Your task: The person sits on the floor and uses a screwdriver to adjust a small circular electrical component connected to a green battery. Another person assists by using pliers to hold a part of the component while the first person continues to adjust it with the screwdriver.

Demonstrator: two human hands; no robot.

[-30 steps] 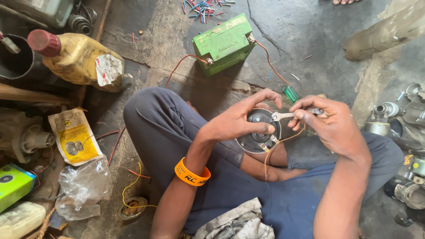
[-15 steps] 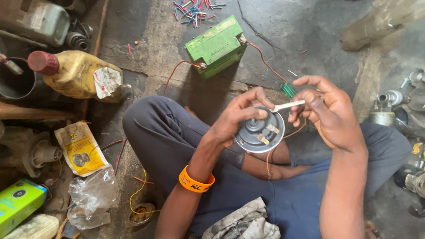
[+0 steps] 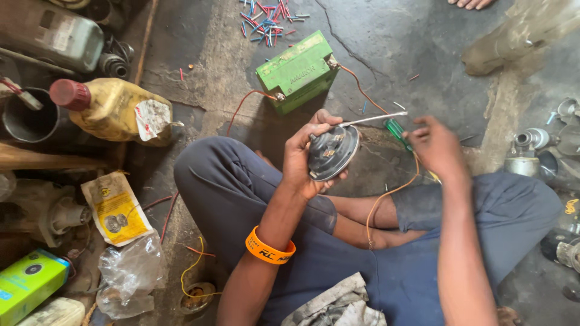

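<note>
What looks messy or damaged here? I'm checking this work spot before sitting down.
Cut wire bits lie scattered on the floor beyond the green battery, and the concrete there shows a crack. The yellow bottle lies on its side with a torn label. The left hand holds a round horn.

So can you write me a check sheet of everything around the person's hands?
Surface: cracked grey concrete floor, dusty and stained.
Job's things: round grey disc-shaped part in left hand; green-handled screwdriver at right hand.
Clutter: yellow bottle with red cap, yellow packet, clear plastic bag, cut bits of coloured wire.
Grip: left closed round the part; right blurred, cannot tell.
Cables: orange wire hanging below the right hand; wires on the green battery.
Surroundings: metal parts at right, green box at left.
</note>
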